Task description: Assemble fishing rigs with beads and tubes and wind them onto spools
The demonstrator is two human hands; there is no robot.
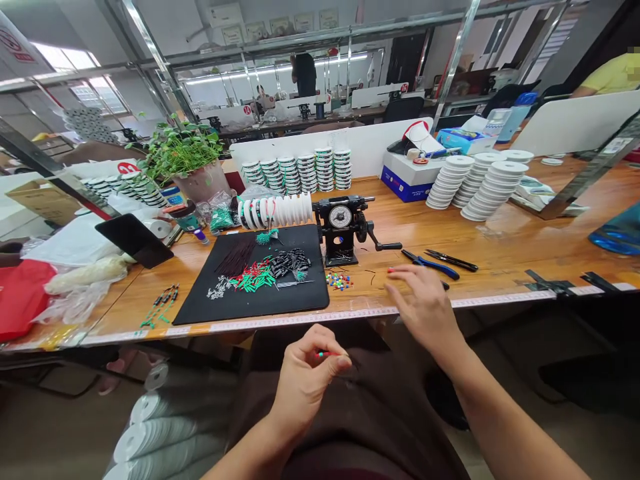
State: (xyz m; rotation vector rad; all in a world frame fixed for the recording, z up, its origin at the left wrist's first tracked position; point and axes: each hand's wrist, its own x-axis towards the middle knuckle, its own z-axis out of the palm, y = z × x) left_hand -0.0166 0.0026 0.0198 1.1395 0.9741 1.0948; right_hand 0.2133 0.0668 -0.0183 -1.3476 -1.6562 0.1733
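My left hand (307, 380) is held over my lap below the table edge, fingers pinched on a small red piece (325, 354) with a thin dark wire trailing from it. My right hand (423, 303) reaches over the wooden table's front edge (500, 300), fingers spread and holding nothing, beside a thin red-tipped tool (395, 270) and near blue-handled pliers (430, 265). A black mat (295, 300) to the left holds small black, green, red and silver parts. Coloured beads (339, 281) lie between mat and hand.
A black hand-crank counter machine (343, 227) stands behind the mat with a row of white spools (277, 211). Stacks of white spools (480, 183) sit at the right and back. A potted plant (187, 160), plastic bags and a red cloth (20, 297) lie left.
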